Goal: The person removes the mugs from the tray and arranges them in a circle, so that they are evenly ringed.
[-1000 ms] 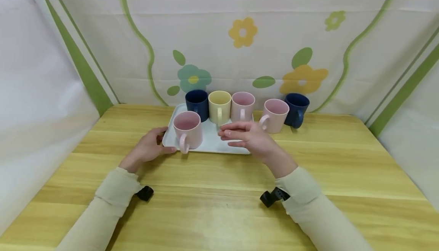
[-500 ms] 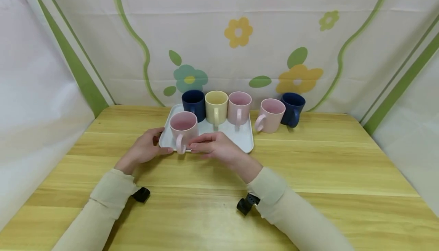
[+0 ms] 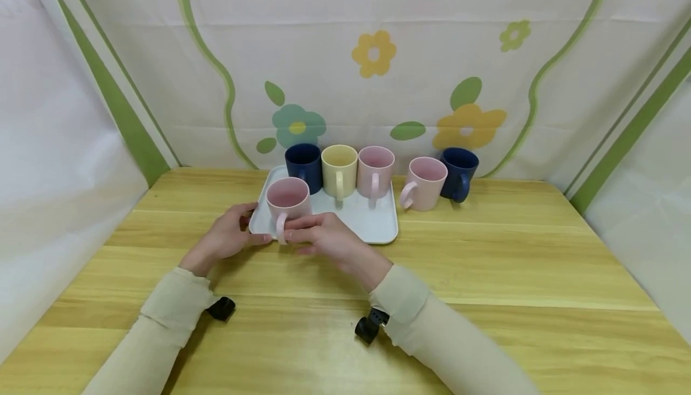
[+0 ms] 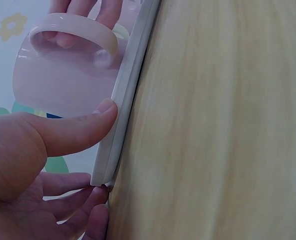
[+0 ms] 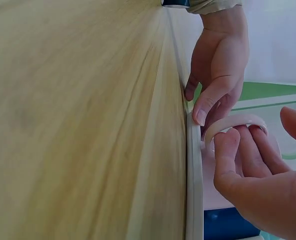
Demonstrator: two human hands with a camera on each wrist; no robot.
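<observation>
A white tray stands on the wooden table. At its near left corner my left hand grips the rim, thumb on the edge and fingers round the corner. A pink mug is upright at the tray's front left, its handle toward me. My right hand has its fingers hooked into that handle; the thumb looks apart from it in the right wrist view. Along the tray's back stand a navy mug, a yellow mug and another pink mug.
Right of the tray, on the table, stand one more pink mug and another navy mug close together. A flower-printed curtain hangs behind the table, with white cloth at both sides.
My right hand has moved left across the front of the tray to the front pink mug's handle, its fingers now in it. The left hand stays at the tray corner.
</observation>
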